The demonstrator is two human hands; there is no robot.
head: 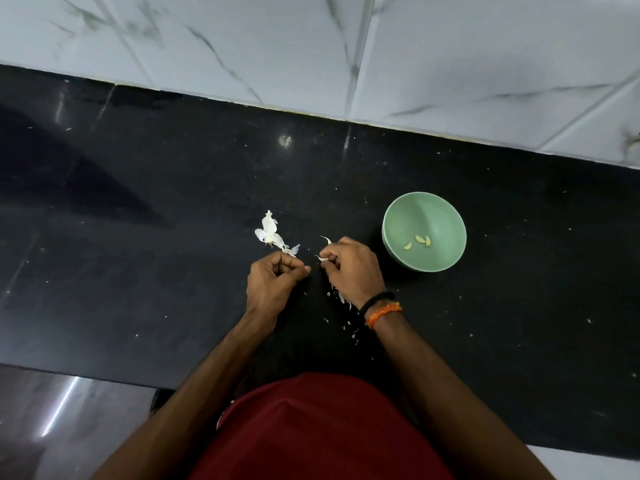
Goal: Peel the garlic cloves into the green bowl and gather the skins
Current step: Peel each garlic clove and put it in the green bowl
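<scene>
Pinched in my right hand [349, 268], fingers curled, is a garlic clove [323, 258] with a strip of skin curling up from it. My left hand [273, 275] is curled too, thumb against forefinger; whether it holds a shred of skin I cannot tell. Green bowl [424, 232] sits just right of my right hand, three peeled cloves [419, 241] inside. Skins [272, 233] lie beyond my left hand; small flakes [341, 299] are scattered under my right wrist. Note: pull skin from the tip downward, keep the clove low over the counter [138, 237] so flakes fall near the pile.
</scene>
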